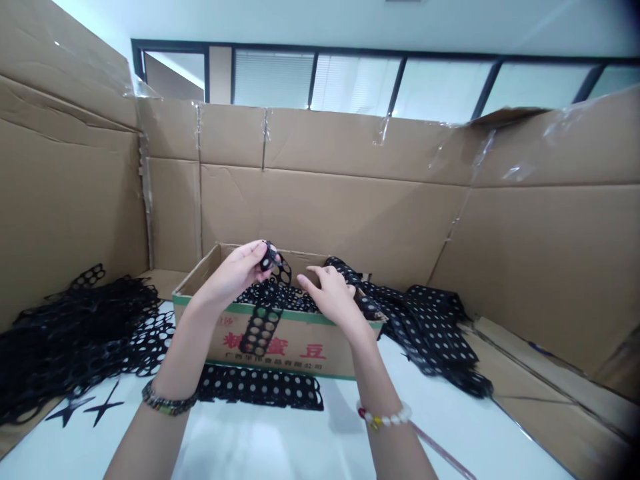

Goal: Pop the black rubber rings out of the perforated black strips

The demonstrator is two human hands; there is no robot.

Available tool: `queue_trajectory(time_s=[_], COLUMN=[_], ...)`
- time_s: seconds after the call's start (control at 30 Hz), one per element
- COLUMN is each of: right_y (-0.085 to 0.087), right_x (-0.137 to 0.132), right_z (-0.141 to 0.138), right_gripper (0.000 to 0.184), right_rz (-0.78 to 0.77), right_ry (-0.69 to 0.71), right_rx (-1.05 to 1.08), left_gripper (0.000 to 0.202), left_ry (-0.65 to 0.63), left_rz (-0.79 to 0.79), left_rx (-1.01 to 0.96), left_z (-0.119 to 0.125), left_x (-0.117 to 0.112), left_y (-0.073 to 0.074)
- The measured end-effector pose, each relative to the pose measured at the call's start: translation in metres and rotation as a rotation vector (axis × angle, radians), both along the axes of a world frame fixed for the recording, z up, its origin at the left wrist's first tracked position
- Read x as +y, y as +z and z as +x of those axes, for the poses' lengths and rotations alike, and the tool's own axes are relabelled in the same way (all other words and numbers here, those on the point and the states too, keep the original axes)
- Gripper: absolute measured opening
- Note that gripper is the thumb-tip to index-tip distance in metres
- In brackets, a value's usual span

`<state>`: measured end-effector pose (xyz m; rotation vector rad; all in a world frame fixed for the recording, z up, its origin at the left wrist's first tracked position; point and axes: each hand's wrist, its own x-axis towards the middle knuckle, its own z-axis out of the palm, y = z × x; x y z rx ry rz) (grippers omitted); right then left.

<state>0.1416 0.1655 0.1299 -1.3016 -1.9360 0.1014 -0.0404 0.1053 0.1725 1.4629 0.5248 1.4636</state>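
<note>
My left hand pinches a black strip with round holes, part of it bunched between thumb and fingers above the cardboard box. A length of this perforated strip hangs down over the box's front wall. My right hand is held over the box's right side with thumb and fingers apart, and nothing shows in its grasp. Inside the box lie black dotted pieces, partly hidden by my hands. In front of the box, a flat black strip with pale dots rests on the white table.
At left is a tangled heap of black holed webbing, with black star-shaped pieces near it. Dotted black sheets spread out right of the box. Tall cardboard walls surround the table. A thin pinkish rod lies at front right.
</note>
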Motion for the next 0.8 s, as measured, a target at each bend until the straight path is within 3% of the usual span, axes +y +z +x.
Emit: queue_trajectory(time_s=[0.23,0.4,0.5,0.67,0.8], right_y=[0.031,0.042,0.041,0.034,0.031], right_x=[-0.036,-0.061,-0.058,-0.048,-0.047], right_z=[-0.01,-0.01,-0.008,-0.009,-0.01], right_gripper=[0.035,0.034,0.029,0.037,0.041], right_rz=[0.379,0.434,0.355,0.004,-0.074], right_ry=[0.115,0.15,0.248,0.596,0.554], right_rx=[0.25,0.28,0.295,0.322,0.29], left_gripper=[0.028,0.03,0.029,0.029,0.032], left_ry=[-0.06,-0.09,-0.11,-0.074,-0.004], left_rz=[0.02,0.024,0.028,0.064,0.085], left_rx=[0.237,0.29,0.304,0.399,0.554], left_z=[0.01,0.013,0.014,0.012,0.012], left_x=[-0.003,-0.007,-0.007,-0.004,-0.004], left_y=[-0.002,-0.001,-0.002,-0.005,-0.005])
